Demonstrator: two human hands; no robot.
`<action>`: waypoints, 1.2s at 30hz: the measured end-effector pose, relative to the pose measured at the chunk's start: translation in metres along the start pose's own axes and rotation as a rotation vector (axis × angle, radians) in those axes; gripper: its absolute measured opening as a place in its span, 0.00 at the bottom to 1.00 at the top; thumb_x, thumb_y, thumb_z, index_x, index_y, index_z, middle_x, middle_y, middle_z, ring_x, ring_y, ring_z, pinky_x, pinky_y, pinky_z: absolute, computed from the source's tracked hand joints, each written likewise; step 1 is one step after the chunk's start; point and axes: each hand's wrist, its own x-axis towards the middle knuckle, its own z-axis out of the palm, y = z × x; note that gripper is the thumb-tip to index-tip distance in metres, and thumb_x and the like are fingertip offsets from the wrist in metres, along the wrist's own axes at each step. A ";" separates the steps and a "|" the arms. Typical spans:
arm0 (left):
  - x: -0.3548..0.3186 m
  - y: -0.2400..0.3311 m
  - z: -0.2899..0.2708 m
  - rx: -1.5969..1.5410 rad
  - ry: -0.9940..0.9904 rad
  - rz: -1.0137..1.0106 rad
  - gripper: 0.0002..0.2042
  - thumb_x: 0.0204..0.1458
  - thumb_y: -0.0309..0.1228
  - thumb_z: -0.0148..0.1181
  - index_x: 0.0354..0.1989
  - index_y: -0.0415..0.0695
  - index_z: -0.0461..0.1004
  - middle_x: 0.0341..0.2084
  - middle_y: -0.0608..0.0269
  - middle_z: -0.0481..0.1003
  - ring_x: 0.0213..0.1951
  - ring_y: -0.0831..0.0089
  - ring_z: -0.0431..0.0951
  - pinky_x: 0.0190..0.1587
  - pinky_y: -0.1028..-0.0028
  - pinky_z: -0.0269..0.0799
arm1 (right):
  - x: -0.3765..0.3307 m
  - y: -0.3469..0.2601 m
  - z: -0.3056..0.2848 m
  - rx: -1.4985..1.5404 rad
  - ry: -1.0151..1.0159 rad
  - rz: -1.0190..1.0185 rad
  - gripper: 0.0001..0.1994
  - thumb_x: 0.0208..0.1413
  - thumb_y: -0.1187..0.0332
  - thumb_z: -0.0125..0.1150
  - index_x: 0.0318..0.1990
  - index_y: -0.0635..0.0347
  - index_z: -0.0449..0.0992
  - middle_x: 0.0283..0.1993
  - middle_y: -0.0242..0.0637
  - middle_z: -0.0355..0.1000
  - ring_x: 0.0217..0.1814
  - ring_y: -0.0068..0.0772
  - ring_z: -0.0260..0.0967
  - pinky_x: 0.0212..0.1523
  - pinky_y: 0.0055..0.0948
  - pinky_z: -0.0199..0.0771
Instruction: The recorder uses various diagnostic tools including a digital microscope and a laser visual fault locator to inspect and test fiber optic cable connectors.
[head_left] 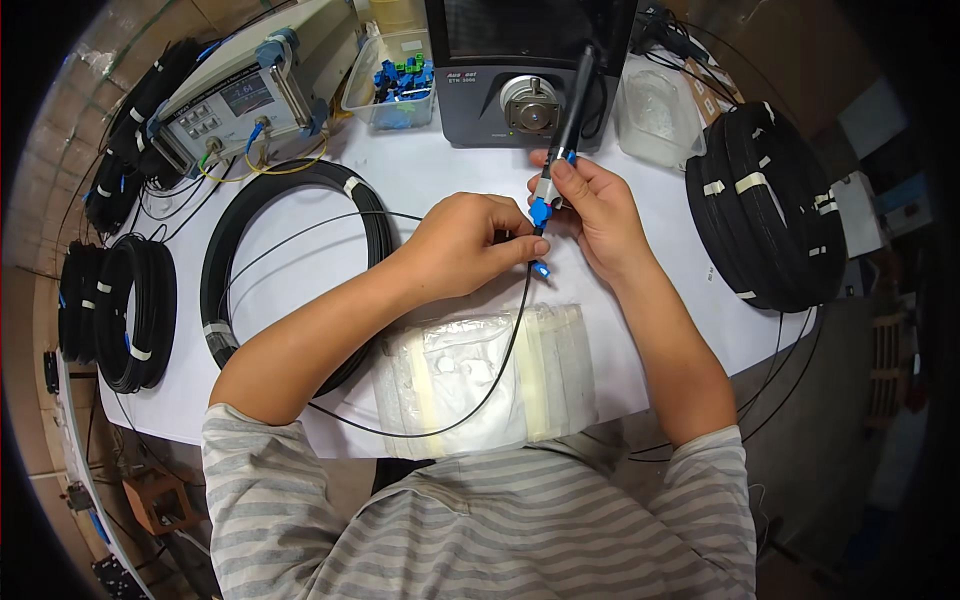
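A white rectangular worktable [440, 175] carries large black coiled cable bundles [765, 205] at both sides, within reach, a dark boxy bench instrument [500, 60] behind, and a stack of clear plastic bags [490, 375] near the person's chest. The right hand [595, 215] wraps a slim black pen-shaped probe [572, 110], seemingly steadying its tip on a small blue cable connector [540, 212]. The left hand [465, 245] pinches the thin black cable [505, 345] just beside it, holding it taut.
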 end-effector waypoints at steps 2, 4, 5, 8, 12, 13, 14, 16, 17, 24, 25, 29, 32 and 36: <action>-0.001 -0.002 -0.001 -0.050 -0.012 0.007 0.12 0.54 0.38 0.69 0.32 0.39 0.82 0.23 0.59 0.79 0.23 0.69 0.75 0.30 0.69 0.70 | 0.002 0.000 0.000 -0.015 -0.071 -0.030 0.22 0.65 0.54 0.61 0.56 0.63 0.75 0.41 0.33 0.77 0.40 0.19 0.73 0.44 0.24 0.77; 0.000 -0.010 0.001 -0.161 -0.036 0.054 0.12 0.55 0.36 0.69 0.31 0.38 0.82 0.23 0.62 0.78 0.23 0.75 0.73 0.29 0.71 0.69 | 0.000 -0.006 0.002 -0.057 -0.072 -0.051 0.22 0.65 0.54 0.61 0.56 0.63 0.75 0.41 0.32 0.77 0.40 0.19 0.73 0.44 0.24 0.77; 0.000 -0.013 0.002 -0.162 -0.036 0.054 0.12 0.55 0.36 0.69 0.31 0.38 0.82 0.23 0.62 0.78 0.23 0.75 0.73 0.29 0.71 0.69 | -0.002 -0.008 0.003 -0.100 -0.073 -0.071 0.22 0.65 0.54 0.62 0.55 0.64 0.76 0.40 0.32 0.77 0.40 0.19 0.73 0.45 0.23 0.76; 0.002 -0.013 0.001 -0.260 -0.047 0.073 0.12 0.56 0.35 0.68 0.32 0.36 0.81 0.23 0.65 0.76 0.24 0.79 0.71 0.28 0.73 0.67 | -0.003 -0.007 0.005 -0.083 -0.037 -0.100 0.22 0.64 0.55 0.63 0.54 0.65 0.76 0.40 0.32 0.78 0.41 0.19 0.74 0.45 0.22 0.74; 0.001 -0.016 0.001 -0.278 -0.075 0.040 0.12 0.57 0.33 0.67 0.31 0.35 0.80 0.22 0.67 0.74 0.23 0.82 0.69 0.25 0.75 0.65 | -0.005 0.000 0.010 -0.132 0.001 -0.175 0.21 0.63 0.57 0.65 0.53 0.66 0.76 0.40 0.33 0.78 0.42 0.20 0.74 0.46 0.22 0.74; 0.001 -0.015 0.000 -0.265 -0.081 0.042 0.12 0.57 0.33 0.67 0.31 0.35 0.80 0.22 0.67 0.74 0.23 0.82 0.69 0.25 0.75 0.65 | -0.006 0.001 0.010 -0.151 0.000 -0.202 0.20 0.63 0.58 0.65 0.53 0.66 0.76 0.40 0.33 0.78 0.42 0.20 0.74 0.46 0.21 0.74; 0.001 -0.014 0.000 -0.253 -0.088 0.044 0.12 0.57 0.34 0.67 0.31 0.35 0.80 0.22 0.67 0.73 0.23 0.82 0.70 0.25 0.75 0.64 | -0.006 0.001 0.010 -0.169 -0.002 -0.229 0.20 0.63 0.59 0.66 0.53 0.66 0.76 0.41 0.33 0.78 0.42 0.21 0.74 0.46 0.21 0.74; 0.001 -0.015 0.000 -0.247 -0.091 0.031 0.12 0.57 0.34 0.67 0.31 0.35 0.80 0.22 0.66 0.74 0.22 0.81 0.70 0.25 0.74 0.65 | -0.005 0.001 0.008 -0.169 -0.008 -0.216 0.20 0.62 0.59 0.66 0.53 0.66 0.76 0.41 0.34 0.78 0.42 0.21 0.74 0.46 0.21 0.74; 0.001 -0.015 -0.001 -0.242 -0.094 0.019 0.13 0.57 0.35 0.67 0.31 0.35 0.81 0.22 0.64 0.74 0.22 0.79 0.71 0.25 0.73 0.65 | -0.005 0.001 0.008 -0.169 -0.015 -0.203 0.20 0.62 0.60 0.66 0.53 0.67 0.76 0.41 0.34 0.78 0.42 0.20 0.73 0.46 0.21 0.74; 0.007 -0.021 -0.017 0.067 -0.154 0.203 0.09 0.56 0.33 0.66 0.37 0.39 0.82 0.30 0.56 0.77 0.32 0.65 0.77 0.36 0.69 0.71 | -0.004 0.011 0.003 -0.097 0.025 -0.206 0.21 0.65 0.58 0.62 0.57 0.65 0.74 0.41 0.32 0.77 0.42 0.18 0.72 0.44 0.21 0.73; 0.006 -0.024 -0.020 0.164 -0.163 0.249 0.08 0.54 0.30 0.66 0.40 0.40 0.81 0.32 0.56 0.77 0.35 0.62 0.78 0.38 0.67 0.73 | -0.005 0.011 0.000 -0.093 0.048 -0.187 0.21 0.66 0.57 0.61 0.57 0.64 0.74 0.41 0.31 0.76 0.41 0.18 0.72 0.44 0.21 0.73; 0.001 -0.029 -0.027 0.375 -0.123 0.314 0.14 0.46 0.19 0.62 0.44 0.41 0.81 0.36 0.55 0.78 0.38 0.55 0.79 0.42 0.62 0.76 | -0.006 0.015 -0.008 -0.104 0.078 -0.166 0.21 0.66 0.56 0.60 0.57 0.63 0.74 0.40 0.30 0.76 0.39 0.16 0.70 0.41 0.20 0.72; 0.003 -0.031 -0.033 0.572 -0.043 0.338 0.17 0.42 0.18 0.61 0.43 0.43 0.82 0.36 0.58 0.77 0.39 0.57 0.78 0.43 0.63 0.75 | -0.007 0.013 -0.011 -0.112 0.076 -0.165 0.21 0.66 0.55 0.61 0.56 0.63 0.74 0.40 0.30 0.76 0.38 0.16 0.69 0.39 0.20 0.70; 0.000 -0.035 -0.044 0.929 0.184 0.423 0.15 0.41 0.22 0.64 0.40 0.48 0.83 0.35 0.64 0.77 0.44 0.66 0.76 0.45 0.68 0.70 | -0.007 0.013 -0.013 -0.137 0.069 -0.188 0.21 0.64 0.56 0.64 0.54 0.63 0.76 0.40 0.30 0.78 0.39 0.15 0.72 0.38 0.19 0.70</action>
